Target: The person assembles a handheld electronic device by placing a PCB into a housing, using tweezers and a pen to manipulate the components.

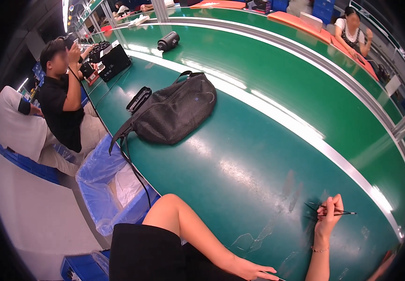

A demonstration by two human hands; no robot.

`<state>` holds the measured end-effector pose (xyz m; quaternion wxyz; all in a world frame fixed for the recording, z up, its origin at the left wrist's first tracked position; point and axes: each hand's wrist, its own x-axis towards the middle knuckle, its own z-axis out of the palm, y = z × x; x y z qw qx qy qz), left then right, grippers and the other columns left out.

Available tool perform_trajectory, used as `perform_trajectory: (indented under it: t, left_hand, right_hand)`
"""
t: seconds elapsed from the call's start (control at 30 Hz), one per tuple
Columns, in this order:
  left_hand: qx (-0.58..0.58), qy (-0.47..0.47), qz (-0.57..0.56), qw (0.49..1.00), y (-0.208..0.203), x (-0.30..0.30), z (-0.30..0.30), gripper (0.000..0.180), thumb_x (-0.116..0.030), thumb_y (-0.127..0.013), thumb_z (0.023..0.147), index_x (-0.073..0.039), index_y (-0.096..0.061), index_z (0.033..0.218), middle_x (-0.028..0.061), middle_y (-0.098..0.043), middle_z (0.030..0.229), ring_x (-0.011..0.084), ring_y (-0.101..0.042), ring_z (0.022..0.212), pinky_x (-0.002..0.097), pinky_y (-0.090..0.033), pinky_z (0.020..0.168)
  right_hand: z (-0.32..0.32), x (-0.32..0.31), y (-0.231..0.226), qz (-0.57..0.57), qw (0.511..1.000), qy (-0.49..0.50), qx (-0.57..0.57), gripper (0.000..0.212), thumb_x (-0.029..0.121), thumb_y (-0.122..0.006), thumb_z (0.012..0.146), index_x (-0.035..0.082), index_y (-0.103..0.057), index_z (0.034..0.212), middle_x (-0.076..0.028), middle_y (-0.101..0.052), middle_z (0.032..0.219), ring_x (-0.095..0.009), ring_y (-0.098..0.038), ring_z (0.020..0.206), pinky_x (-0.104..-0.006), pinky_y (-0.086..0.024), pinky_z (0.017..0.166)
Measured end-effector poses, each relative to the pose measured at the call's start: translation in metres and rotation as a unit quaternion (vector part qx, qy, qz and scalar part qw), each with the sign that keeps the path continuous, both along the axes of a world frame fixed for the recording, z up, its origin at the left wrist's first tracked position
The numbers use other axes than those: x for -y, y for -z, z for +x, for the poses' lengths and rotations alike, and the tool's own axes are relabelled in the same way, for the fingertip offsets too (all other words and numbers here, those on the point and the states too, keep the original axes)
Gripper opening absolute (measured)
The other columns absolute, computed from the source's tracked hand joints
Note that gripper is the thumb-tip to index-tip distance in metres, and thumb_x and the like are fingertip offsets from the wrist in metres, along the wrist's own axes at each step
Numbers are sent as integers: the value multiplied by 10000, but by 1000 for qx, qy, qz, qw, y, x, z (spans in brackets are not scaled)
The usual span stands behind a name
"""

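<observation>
The right fingers (330, 206) pinch thin dark tweezers (346, 213) over the smooth, shiny green counter (202, 180); the left fingers (267, 269) look a bit apart, but I can't tell if they hold anything

- Four o'clock: right hand (328, 215) holding black tweezers (347, 213) over the worktop (202, 173).
- Five o'clock: left hand (253, 270).
- Eleven o'clock: black bag (176, 112).
- Eight o'clock: blue bin (90, 189).

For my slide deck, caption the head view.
Right hand holding slim black tool over green table, black bag farther left.
</observation>
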<state>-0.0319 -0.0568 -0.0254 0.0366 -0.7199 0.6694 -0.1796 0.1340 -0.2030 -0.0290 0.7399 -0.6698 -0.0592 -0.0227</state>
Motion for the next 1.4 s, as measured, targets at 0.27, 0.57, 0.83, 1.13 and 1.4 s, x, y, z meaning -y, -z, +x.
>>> perform_trajectory:
  t: [0.27, 0.57, 0.83, 1.13, 1.4]
  left_hand:
    - [-9, 2, -1, 1000, -1, -1, -5, 412, -196, -373, 842, -6, -404, 1206, 136, -318, 1311, 289, -183, 1267, 423, -225, 1000]
    - [-21, 31, 81, 996, 36, 13, -25, 308, -257, -421, 767, -126, -641, 937, 41, -526, 1133, 261, -291, 1217, 566, -62, 1020]
    - [11, 84, 177, 981, 7, 8, 6, 286, -185, -376, 781, -49, -570, 940, 79, -574, 984, 240, -502, 1008, 471, -141, 1050]
    - [-21, 107, 176, 978, 4, 12, 4, 269, -200, -402, 769, -85, -523, 981, 62, -553, 949, 198, -499, 987, 446, -165, 1041]
    - [-159, 105, 174, 966, 2, 12, 2, 312, -182, -430, 748, -85, -522, 1030, 54, -551, 999, 174, -473, 1042, 434, -187, 1029]
  right_hand:
    - [-6, -2, 0, -9, 1000, 1, -1, 252, 111, -487, 824, 99, -331, 626, 12, -381, 507, -41, -363, 395, -152, -258, 356]
    - [-3, -9, -5, 20, 999, -36, -7, 284, 124, -500, 828, 103, -316, 613, 29, -325, 518, -36, -292, 413, -170, -236, 358]
    - [4, 5, -3, -28, 999, -39, -18, 252, 91, -515, 819, 76, -390, 600, 29, -410, 545, -36, -436, 464, -185, -299, 414]
    - [-7, 11, -2, 31, 997, -67, -30, 255, 149, -507, 832, 81, -388, 616, 26, -448, 559, -20, -449, 478, -162, -310, 404]
    - [-6, 21, -13, 72, 995, -56, -34, 296, 217, -405, 838, 15, -488, 638, -29, -498, 607, -80, -504, 508, -202, -396, 454]
